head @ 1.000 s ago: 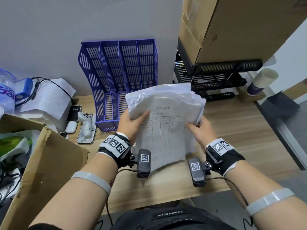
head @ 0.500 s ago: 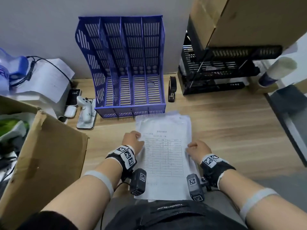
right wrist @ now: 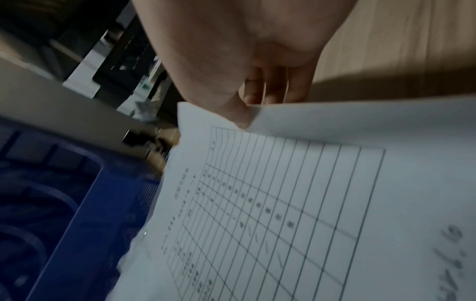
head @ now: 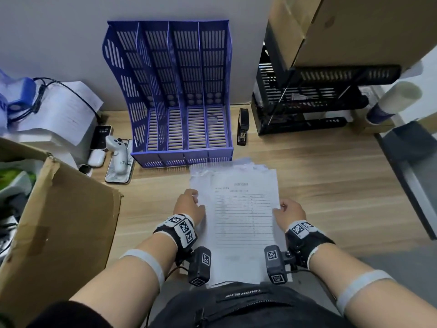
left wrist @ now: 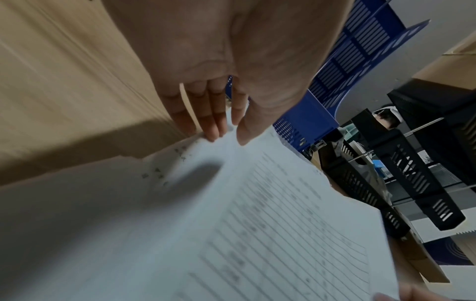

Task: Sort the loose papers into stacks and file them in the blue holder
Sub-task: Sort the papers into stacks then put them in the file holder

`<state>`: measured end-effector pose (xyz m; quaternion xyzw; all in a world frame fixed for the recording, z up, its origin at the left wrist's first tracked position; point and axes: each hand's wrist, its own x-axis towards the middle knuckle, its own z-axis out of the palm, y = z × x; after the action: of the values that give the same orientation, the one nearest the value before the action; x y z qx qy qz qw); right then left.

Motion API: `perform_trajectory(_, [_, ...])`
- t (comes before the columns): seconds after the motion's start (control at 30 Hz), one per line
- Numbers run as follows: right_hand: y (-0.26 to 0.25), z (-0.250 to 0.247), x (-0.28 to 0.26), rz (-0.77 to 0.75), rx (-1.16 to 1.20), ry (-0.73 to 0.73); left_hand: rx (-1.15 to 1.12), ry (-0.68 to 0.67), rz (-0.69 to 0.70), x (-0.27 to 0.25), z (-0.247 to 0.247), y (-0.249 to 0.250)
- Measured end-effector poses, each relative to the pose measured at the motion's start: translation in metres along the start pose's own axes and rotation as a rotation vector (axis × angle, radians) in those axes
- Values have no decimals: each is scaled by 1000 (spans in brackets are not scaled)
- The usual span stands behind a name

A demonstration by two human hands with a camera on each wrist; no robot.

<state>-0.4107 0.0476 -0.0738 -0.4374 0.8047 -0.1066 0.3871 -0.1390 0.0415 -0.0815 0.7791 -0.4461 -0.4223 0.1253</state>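
A stack of white papers [head: 241, 209] with a printed table on top lies flat on the wooden desk, just in front of the empty blue holder [head: 179, 91] with several slots. My left hand [head: 189, 204] is at the stack's left edge; in the left wrist view its thumb lies on the paper [left wrist: 257, 224] and its fingertips [left wrist: 211, 134] meet the curled edge. My right hand [head: 290, 209] pinches the right edge; in the right wrist view the thumb sits on the top sheet [right wrist: 283, 203] with fingers behind a lifted edge.
A black stapler [head: 243, 126] lies right of the holder, beside black stacked trays [head: 307, 102] under a cardboard box [head: 354, 27]. An open cardboard box [head: 59, 221] stands at my left. A phone and white controller [head: 119, 159] lie left of the holder. A paper cup [head: 392, 100] lies far right.
A second ago both hands held the stack up in front of the holder. It has come down flat onto the desk, and the hands have slid to its side edges.
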Motion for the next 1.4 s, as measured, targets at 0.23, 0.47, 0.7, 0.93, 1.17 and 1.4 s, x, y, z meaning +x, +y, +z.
perform_trajectory(0.23, [16,-10,11,31,21,-19,31,-69,10,-1,13,8])
perform_trajectory(0.47, [8,4,4,-28,1,-56,38,150,4,-3,3,5])
perform_trajectory(0.7, [-6,7,-8,-100,-48,-75,-253,158,-118,-4,5,-4])
perform_trajectory(0.93, [-6,14,-9,-88,5,-47,-185,-11,-63,-8,13,1])
perform_trajectory(1.17, [-20,4,-20,-91,182,-142,-327,-241,85,-19,16,17])
perform_trajectory(1.4, [-91,-61,-29,-271,629,40,-762,-157,280,-32,-42,88])
